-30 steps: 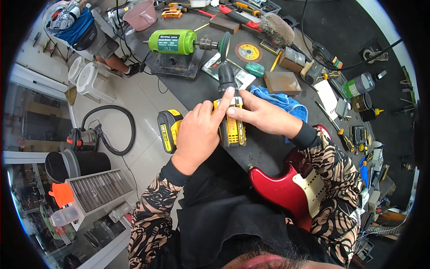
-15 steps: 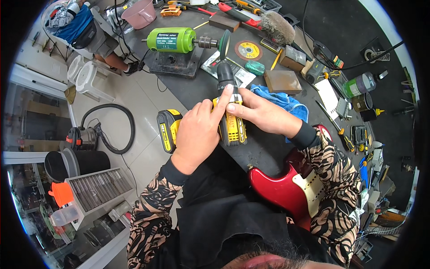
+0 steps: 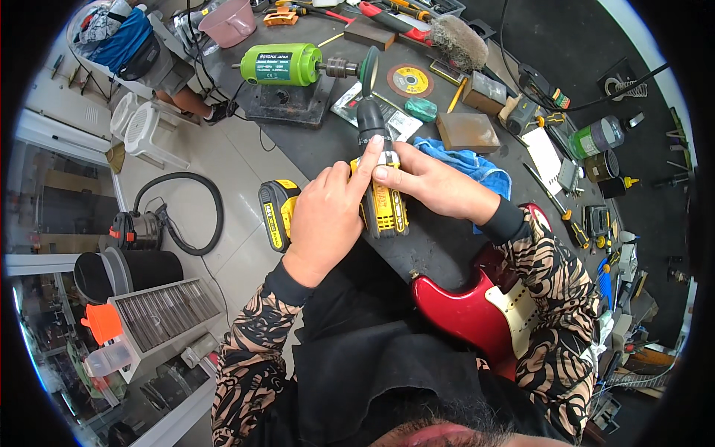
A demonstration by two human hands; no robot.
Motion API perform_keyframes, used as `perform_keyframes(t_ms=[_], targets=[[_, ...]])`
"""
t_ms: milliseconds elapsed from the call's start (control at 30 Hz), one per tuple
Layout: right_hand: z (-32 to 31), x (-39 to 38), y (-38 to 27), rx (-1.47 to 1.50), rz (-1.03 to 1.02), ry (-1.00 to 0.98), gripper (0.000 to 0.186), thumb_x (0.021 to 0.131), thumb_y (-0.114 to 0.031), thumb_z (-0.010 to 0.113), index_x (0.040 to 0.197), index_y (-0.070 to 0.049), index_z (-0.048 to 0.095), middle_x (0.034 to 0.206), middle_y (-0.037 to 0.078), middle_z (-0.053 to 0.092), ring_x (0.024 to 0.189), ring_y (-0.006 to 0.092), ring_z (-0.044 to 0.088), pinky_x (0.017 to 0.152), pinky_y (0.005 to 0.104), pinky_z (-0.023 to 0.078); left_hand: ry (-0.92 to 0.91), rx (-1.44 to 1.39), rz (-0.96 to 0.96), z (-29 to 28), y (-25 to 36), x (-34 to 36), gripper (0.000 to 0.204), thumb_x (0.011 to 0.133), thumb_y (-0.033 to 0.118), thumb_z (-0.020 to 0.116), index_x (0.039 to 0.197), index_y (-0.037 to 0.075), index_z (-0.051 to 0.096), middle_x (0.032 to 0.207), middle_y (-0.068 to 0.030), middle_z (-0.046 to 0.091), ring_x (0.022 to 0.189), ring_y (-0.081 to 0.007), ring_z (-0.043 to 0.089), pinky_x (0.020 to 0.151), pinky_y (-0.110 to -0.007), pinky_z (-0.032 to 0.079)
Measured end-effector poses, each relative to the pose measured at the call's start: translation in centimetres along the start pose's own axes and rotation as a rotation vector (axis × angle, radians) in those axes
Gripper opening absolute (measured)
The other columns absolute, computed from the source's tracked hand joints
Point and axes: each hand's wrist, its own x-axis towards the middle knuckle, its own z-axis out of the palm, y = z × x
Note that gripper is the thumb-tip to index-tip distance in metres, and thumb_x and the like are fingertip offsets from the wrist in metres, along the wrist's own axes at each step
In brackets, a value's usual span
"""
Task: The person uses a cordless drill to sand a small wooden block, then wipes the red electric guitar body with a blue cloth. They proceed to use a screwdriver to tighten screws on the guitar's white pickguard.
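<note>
A yellow and black cordless drill (image 3: pixel 387 208) is held between both my hands, its black chuck pointing away from me. My left hand (image 3: pixel 328 212) is closed round the handle, with the index finger stretched along the collar behind the chuck. The drill's battery pack (image 3: pixel 277 214) sticks out to the left of that hand. My right hand (image 3: pixel 439 181) grips the drill body from the right, thumb lying on top. Just beyond the chuck stands a green bench grinder motor (image 3: pixel 279 65) with a thin disc (image 3: pixel 369 71) on its shaft. Part of the handle is hidden by my fingers.
A red electric guitar body (image 3: pixel 462 309) rests at the bench edge under my right forearm. A blue cloth (image 3: pixel 473 171), a wooden block (image 3: pixel 468 134) and a yellow cutting disc (image 3: pixel 410 81) lie around the drill. Farther left are a vacuum cleaner (image 3: pixel 138 229) and a person (image 3: pixel 160 63).
My hands and the drill have shifted very slightly up and to the left in the picture. The grip of both hands looks the same.
</note>
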Motion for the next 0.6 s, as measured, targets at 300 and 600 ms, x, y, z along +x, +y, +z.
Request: perform_keyframes(t_ms=[300,600], targets=[[0.0,-0.5,-1.3,-0.064,0.03,0.007,0.057,0.111,-0.049,0.065,0.132,0.003,0.056,0.115,0.006,0.065,0.109,0.0106,0.06,0.096,0.0308,0.052,-0.023,0.038,0.002,0.0,0.1,0.1,0.093,0.082,-0.005,0.071,0.168,0.018,0.044,0.09,-0.0103,0.056,0.084,-0.0301,0.066,0.074,-0.044,0.056],[0.0,-0.5,-0.9,-0.058,0.012,0.026,0.057,0.111,-0.05,0.064,0.131,0.003,0.056,0.114,0.006,0.065,0.108,0.0108,0.06,0.095,0.0307,0.052,-0.024,0.045,-0.003,0.0,0.3,0.1,0.095,0.08,-0.005,0.072,0.168,0.018,0.044,0.091,-0.0101,0.056,0.084,-0.0298,0.066,0.073,-0.044,0.056]])
